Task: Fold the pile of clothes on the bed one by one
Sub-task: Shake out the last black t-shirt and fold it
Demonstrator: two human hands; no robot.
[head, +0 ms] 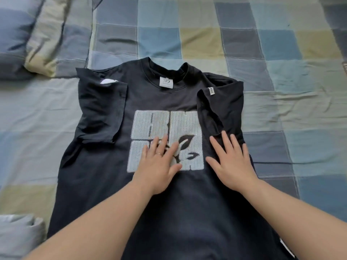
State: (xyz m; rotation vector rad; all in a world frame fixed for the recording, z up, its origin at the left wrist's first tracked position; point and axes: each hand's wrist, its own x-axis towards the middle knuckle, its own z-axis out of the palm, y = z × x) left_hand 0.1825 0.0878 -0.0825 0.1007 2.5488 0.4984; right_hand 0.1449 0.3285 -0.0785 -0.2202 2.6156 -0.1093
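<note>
A black T-shirt [105,177] lies flat on the bed, collar away from me, with a grey block-letter patch [169,124] on its chest. Both short sleeves are folded inward over the body: the left sleeve [101,111] lies flat, the right sleeve [212,111] is creased and slanted. My left hand [159,166] presses flat on the lower part of the patch, fingers spread. My right hand [231,162] lies flat on the shirt just below the folded right sleeve, fingers straight.
The bed is covered by a checked blue, grey and yellow sheet [281,53]. A matching pillow [28,34] sits at the far left. A bundle of light blue-grey cloth [18,237] lies at the near left corner.
</note>
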